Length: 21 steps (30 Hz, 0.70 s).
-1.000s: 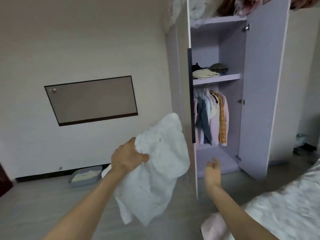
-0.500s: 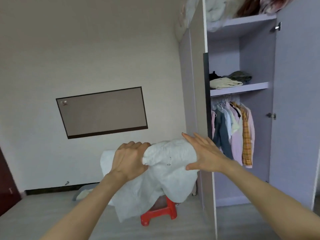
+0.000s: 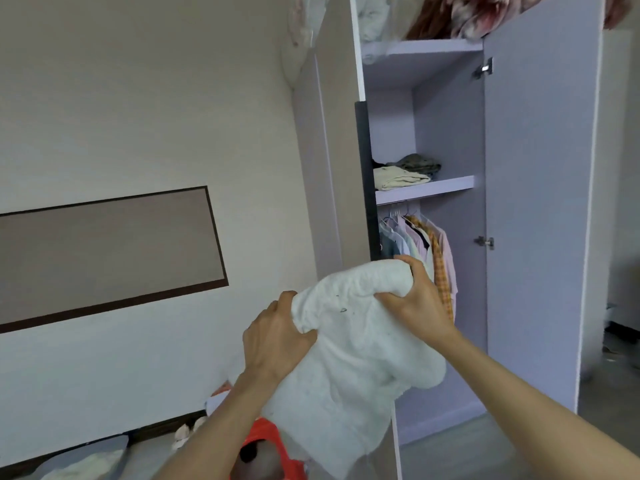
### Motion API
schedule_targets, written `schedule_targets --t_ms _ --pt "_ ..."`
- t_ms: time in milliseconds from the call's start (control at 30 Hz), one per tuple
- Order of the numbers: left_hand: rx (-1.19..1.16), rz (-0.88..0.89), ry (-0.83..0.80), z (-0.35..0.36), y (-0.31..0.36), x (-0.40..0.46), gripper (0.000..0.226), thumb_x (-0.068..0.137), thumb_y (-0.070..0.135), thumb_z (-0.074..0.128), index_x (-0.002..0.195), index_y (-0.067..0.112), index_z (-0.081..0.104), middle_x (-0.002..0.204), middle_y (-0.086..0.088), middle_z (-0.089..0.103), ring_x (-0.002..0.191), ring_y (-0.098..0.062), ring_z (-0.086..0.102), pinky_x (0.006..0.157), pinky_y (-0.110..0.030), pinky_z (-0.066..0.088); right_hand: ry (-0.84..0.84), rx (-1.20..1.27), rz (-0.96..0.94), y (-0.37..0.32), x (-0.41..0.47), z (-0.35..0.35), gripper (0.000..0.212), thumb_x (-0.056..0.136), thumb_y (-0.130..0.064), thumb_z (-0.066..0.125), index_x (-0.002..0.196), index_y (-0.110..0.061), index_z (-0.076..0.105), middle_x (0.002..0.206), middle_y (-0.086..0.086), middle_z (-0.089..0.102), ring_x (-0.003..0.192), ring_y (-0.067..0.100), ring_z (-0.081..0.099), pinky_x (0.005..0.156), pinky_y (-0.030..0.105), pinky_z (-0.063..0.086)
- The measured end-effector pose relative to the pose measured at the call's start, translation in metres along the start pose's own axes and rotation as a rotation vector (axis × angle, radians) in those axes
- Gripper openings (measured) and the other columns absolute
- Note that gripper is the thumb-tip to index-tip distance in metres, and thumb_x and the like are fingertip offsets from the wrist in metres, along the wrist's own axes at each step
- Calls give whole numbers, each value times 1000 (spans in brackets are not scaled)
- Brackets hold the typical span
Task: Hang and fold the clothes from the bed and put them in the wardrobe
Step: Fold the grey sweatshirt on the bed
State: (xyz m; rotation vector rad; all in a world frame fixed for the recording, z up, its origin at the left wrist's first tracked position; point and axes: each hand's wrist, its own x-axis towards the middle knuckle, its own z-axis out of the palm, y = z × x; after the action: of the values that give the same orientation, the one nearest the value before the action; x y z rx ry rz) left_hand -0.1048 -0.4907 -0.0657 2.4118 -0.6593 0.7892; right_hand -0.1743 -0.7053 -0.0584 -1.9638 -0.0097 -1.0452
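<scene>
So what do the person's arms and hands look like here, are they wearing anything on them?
Both forearms are bare as far as the picture shows: no sleeves, cuffs or gloves in view. The left hand and right hand show no rings, watch or wristband on the sides facing the camera. Fingernails look short and plain. The upper arms fall outside the picture, so any sleeve higher up cannot be seen.

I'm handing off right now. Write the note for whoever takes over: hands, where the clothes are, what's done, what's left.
Left hand and right hand both grip the bunched white garment, held in front of the open wardrobe.
Done: folded clothes lie on the middle shelf; shirts hang on the rail below.
Left: fold or hang the white garment and put it in. The bed is out of view, so check it.
</scene>
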Motion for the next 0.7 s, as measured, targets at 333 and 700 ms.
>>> schedule_targets --t_ms 333,700 --pt "-153 237 -111 112 60 126 51 78 43 63 122 27 44 110 3 59 100 -23 58 78 -33 47 361 -119 161 90 75 -42 47 84 -17 68 123 -11 42 100 -15 51 100 14 52 81 27 40" --pt "-368 383 -172 237 183 204 51 78 40 66 122 23 44 115 1 59 103 -25 57 78 -35 46 682 -328 110 195 149 -140 37 81 -37 54 103 -8 57 101 3 64 94 14 63 79 43 54"
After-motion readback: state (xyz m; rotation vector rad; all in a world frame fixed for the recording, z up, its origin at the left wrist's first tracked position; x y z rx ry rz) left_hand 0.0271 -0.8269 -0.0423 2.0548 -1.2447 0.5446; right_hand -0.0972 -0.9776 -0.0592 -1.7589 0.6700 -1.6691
